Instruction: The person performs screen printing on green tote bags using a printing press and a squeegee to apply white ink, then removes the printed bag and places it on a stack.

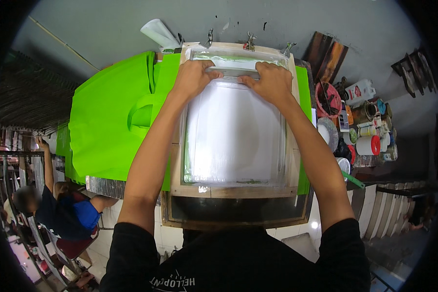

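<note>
Both of my arms reach forward over a wooden screen-printing frame [233, 191] whose mesh [236, 136] looks white, with smeared edges. At its far end lies a squeegee [231, 72], a wide bar set crosswise. My left hand [194, 78] is closed on the squeegee's left end, and my right hand [272, 82] grips its right end; both thumbs lie along the near side, pointing inward. Bright green fabric [302, 97] shows from under the frame. White paste streaks the mesh beyond the bar.
Left of the frame lies a pile of green bags [109, 117]. Metal clamps [249, 42] hold the far rail. To the right stand a red basin [328, 100], a white jug [360, 92], a phone [344, 117] and several paint tubs [368, 145]. Another person [65, 214] sits at far left.
</note>
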Demonstrator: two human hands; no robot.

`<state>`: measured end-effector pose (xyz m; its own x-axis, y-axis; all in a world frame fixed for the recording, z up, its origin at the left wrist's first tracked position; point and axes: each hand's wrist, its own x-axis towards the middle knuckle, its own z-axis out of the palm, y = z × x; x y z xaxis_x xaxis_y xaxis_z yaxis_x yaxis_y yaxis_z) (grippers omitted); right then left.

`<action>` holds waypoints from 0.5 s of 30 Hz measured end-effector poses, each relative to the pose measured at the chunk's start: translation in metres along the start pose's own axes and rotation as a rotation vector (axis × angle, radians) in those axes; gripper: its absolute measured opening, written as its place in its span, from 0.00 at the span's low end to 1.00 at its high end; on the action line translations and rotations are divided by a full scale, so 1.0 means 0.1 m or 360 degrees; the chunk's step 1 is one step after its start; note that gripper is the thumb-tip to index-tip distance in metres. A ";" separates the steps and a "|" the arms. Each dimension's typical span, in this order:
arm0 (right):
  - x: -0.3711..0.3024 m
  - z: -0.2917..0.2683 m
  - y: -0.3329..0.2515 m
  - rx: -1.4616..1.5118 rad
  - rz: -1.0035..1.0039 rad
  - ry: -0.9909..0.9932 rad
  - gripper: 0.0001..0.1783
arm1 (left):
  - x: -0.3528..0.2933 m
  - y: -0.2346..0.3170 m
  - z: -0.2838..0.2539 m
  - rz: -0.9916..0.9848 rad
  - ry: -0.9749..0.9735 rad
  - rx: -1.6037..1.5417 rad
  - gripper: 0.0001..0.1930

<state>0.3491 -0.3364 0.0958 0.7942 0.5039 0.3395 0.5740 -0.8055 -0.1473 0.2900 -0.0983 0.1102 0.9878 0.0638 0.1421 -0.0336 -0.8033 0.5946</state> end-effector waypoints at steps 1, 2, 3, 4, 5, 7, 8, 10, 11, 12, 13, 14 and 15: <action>-0.07 -0.03 -0.04 -0.0004 0.0011 -0.0021 0.36 | -0.08 0.02 -0.01 -0.0002 -0.0005 0.0004 0.24; -0.14 -0.07 -0.09 0.0009 0.0010 -0.0028 0.35 | -0.17 0.03 -0.02 -0.0003 -0.0010 0.0007 0.24; -0.22 -0.11 -0.14 0.0023 0.0009 -0.0035 0.35 | -0.26 0.04 -0.03 -0.0005 -0.0016 0.0011 0.24; -0.30 -0.14 -0.17 0.0034 0.0007 -0.0041 0.35 | -0.35 0.05 -0.03 0.0004 -0.0016 0.0012 0.23; -0.37 -0.18 -0.21 0.0038 -0.0004 -0.0054 0.34 | -0.44 0.06 -0.02 0.0012 -0.0016 0.0013 0.22; -0.55 -0.25 -0.27 0.0048 -0.0019 -0.0084 0.33 | -0.65 0.12 -0.03 0.0006 -0.0039 0.0000 0.21; -0.65 -0.26 -0.30 0.0060 -0.0028 -0.0072 0.32 | -0.76 0.17 -0.06 -0.0009 -0.0062 -0.0014 0.20; -0.85 -0.29 -0.37 0.0082 -0.0049 -0.0045 0.32 | -0.99 0.25 -0.08 0.0000 -0.0080 -0.0035 0.18; -0.97 -0.30 -0.41 0.0101 -0.0058 -0.0032 0.31 | -1.11 0.28 -0.09 0.0024 -0.0075 -0.0042 0.17; -1.10 -0.31 -0.46 0.0119 -0.0067 -0.0017 0.31 | -1.25 0.31 -0.09 0.0048 -0.0069 -0.0048 0.16; -1.21 -0.34 -0.51 0.0134 -0.0081 0.0003 0.31 | -1.37 0.32 -0.10 0.0039 -0.0078 -0.0047 0.16; -1.32 -0.39 -0.57 0.0149 -0.0075 -0.0042 0.30 | -1.50 0.31 -0.10 0.0032 -0.0091 -0.0048 0.16; -1.44 -0.42 -0.63 0.0138 -0.0080 -0.0044 0.30 | -1.64 0.33 -0.09 0.0024 -0.0102 -0.0049 0.16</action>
<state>0.1902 -0.3714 0.0956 0.7686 0.5524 0.3227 0.6273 -0.7496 -0.2110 0.1257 -0.1299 0.1139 0.9948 0.0126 0.1008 -0.0525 -0.7854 0.6167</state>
